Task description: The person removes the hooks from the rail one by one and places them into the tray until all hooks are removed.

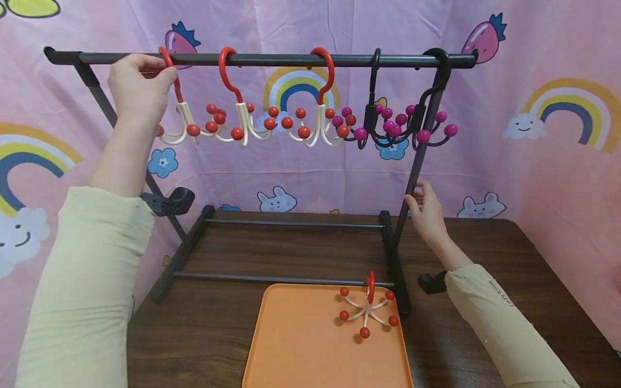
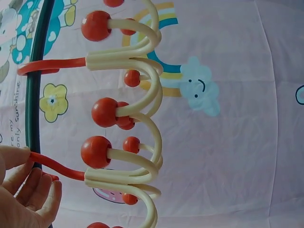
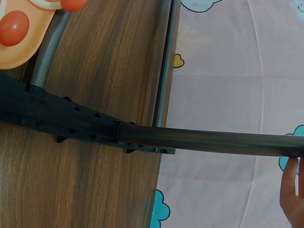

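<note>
rack point(image 1: 417, 163) on table point(image 1: 485, 269) | five hangers point(image 1: 321, 121) in a row on rack's top bar point(image 1: 274, 60) | tray point(image 1: 320, 350) on table, before rack | sixth hanger point(image 1: 369, 309) on tray, far right | cloth point(image 1: 339, 188) behind rack

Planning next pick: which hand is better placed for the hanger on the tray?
Likely right hand: nearer that hanger, low by the post. Left hand pinches a red hook up at the rail.

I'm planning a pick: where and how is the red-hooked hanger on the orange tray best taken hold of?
Probably by its red hook, coming from above and pinching left and right: it stands up, nearly edge-on to the head view, while the cream arms splay outward below.
</note>
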The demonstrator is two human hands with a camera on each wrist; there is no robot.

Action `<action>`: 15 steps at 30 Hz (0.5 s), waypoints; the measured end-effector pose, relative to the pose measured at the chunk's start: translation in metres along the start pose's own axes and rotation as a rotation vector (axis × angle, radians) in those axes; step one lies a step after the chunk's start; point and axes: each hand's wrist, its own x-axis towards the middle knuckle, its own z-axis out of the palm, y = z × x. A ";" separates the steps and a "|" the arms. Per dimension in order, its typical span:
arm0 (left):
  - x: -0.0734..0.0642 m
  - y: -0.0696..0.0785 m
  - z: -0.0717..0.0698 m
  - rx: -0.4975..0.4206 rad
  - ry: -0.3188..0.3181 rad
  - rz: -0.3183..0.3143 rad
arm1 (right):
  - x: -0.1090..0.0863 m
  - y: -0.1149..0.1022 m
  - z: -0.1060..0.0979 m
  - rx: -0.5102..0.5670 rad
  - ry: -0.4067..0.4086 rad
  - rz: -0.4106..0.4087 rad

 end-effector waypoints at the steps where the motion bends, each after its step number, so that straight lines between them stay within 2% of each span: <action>1: 0.000 0.000 0.000 -0.001 0.004 -0.003 | 0.000 0.000 0.000 0.001 -0.001 0.000; 5: 0.002 0.000 -0.003 -0.049 0.027 0.012 | -0.001 0.000 0.000 0.003 0.000 0.003; 15: -0.001 0.011 -0.017 -0.292 0.047 0.068 | -0.002 -0.002 0.000 -0.002 -0.011 0.007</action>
